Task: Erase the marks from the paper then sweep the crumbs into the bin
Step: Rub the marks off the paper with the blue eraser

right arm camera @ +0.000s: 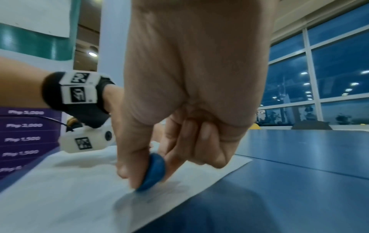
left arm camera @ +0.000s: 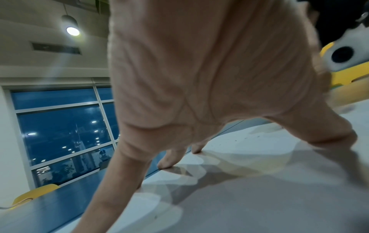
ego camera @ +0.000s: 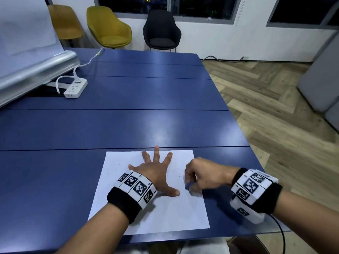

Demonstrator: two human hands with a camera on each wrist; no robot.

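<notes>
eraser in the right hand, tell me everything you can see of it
The eraser is small, blue, rounded and smooth, like rubber. The right hand pinches it between thumb and fingers, tilted, with its lower end on the white paper, near the sheet's right edge. Fingers hide much of it.

Person is wearing on each bare forearm a black wristband (ego camera: 122, 202) topped by a ring of white blocks (ego camera: 136, 186) printed with black square fiducial tags, the right wrist unit (ego camera: 252, 189) also trailing a thin black cable (ego camera: 281, 233), the left one carrying a white camera pod (right arm camera: 85, 142) underneath.
</notes>
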